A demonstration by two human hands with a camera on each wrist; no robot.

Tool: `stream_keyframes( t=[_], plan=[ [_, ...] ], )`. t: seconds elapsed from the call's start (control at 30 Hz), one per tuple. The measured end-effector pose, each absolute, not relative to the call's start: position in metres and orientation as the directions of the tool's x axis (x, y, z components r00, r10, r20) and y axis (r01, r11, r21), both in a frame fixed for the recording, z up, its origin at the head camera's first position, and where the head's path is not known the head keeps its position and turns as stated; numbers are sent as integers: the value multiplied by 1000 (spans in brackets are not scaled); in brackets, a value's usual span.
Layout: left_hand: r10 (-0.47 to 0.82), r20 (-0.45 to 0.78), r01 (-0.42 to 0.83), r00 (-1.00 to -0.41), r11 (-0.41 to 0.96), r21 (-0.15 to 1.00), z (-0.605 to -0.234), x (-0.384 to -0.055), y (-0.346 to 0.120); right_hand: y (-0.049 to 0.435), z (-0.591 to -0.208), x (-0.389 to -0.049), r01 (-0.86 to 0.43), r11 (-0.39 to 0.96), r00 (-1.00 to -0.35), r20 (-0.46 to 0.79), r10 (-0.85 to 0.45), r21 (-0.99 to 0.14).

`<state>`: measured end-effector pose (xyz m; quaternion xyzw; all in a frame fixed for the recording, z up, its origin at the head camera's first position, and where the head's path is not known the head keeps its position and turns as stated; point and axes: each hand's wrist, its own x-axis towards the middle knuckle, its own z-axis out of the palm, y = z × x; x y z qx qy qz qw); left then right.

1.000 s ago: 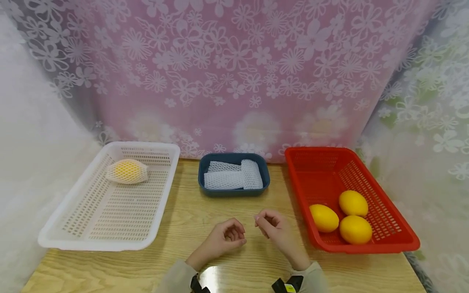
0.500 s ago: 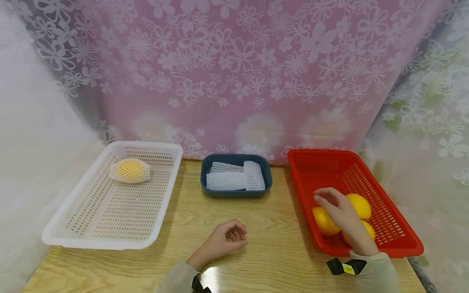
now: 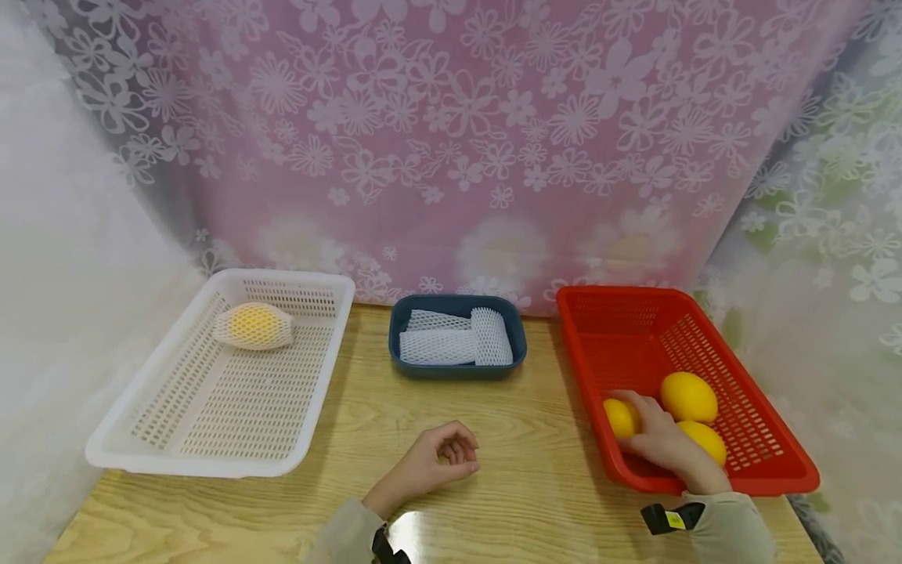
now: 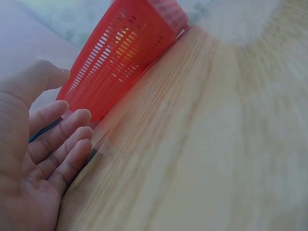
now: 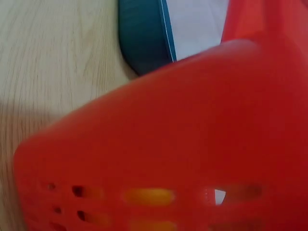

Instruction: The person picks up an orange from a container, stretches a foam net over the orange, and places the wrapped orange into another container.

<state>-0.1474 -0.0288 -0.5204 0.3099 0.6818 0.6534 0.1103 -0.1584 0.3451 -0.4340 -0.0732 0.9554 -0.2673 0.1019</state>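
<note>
The right hand (image 3: pixel 665 442) is down inside the red basket (image 3: pixel 606 345), its fingers curved over the far side of a yellow fruit (image 3: pixel 620 417) and its thumb along the near side, so the fruit sits between them; how tightly it is gripped cannot be told. That fruit lies at the hand's left, close to the basket's left wall. A second fruit (image 3: pixel 689 397) rests just beyond the right hand and to its right, and a third fruit (image 3: pixel 706 440) is partly hidden behind the hand and wrist on the right side. The right wrist view shows mostly the basket's red wall, with yellow showing through the slots, and the fingers cannot be seen there. The left hand (image 3: pixel 430 462) is over the table (image 3: pixel 514 470), well apart from the right one, its fingers loosely bent and slightly spread from the thumb, holding nothing. Ahead of the left hand stands a blue box (image 3: pixel 458 373) with white foam nets (image 3: pixel 437 347) lying in it. To the left hand's left is a white basket (image 3: pixel 197 472), and in its far part lies a netted fruit (image 3: pixel 254 325).
</note>
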Motion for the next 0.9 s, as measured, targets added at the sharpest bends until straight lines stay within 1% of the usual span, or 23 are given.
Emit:
stream_keyframes(
  t=[0.1,0.2,0.37,0.57,0.73,0.9],
  plan=[
    [570,255,280,-781,-45,959,-532,-152,-28,347,-441,-161,-136,866,-969,-115,-216,-481],
    [568,261,288,-781,-44,957,-546,-156,-28,348,-447,-162,-156,884,-968,-110,-225,-440],
    [574,260,292,-777,-38,956,-549,-157,-27,348,-448,-164,-123,907,-965,-163,-203,-403],
    [582,245,280,-776,-30,959,-543,-155,-26,346,-441,-161,-96,904,-974,-147,-171,-418],
    [596,243,272,-765,-43,961,-524,-149,-28,344,-433,-156,-94,893,-987,-79,-143,-441],
    [596,252,281,-763,-45,959,-511,-146,-30,338,-415,-150,-106,869,-993,4,-119,-483]
  ],
)
